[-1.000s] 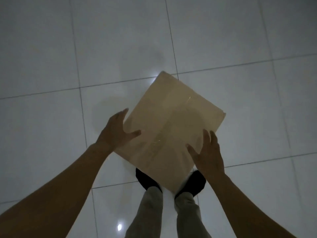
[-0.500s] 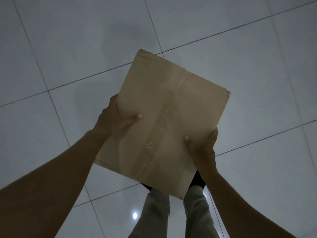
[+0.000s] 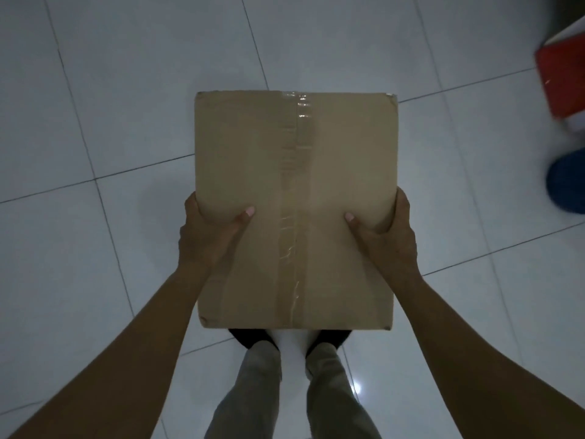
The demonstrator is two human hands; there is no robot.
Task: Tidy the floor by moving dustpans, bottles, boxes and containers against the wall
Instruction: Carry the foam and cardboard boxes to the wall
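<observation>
While I stand on the tiled floor (image 3: 126,90), I hold the cardboard box (image 3: 342,172) up in front of me, off the tiles and over my feet (image 3: 247,337). My left hand (image 3: 205,236) grips its left edge and my right hand (image 3: 389,239) its right edge. Both thumbs lie flat on the taped top, and the fingers go under, out of sight. I take this for the carrying step, since the box is not yet at a wall. No wall shows, only a red thing (image 3: 563,77) and a blue thing (image 3: 569,185), blurred at the right. Next I should walk the box to the wall, level, and set it down flush.
</observation>
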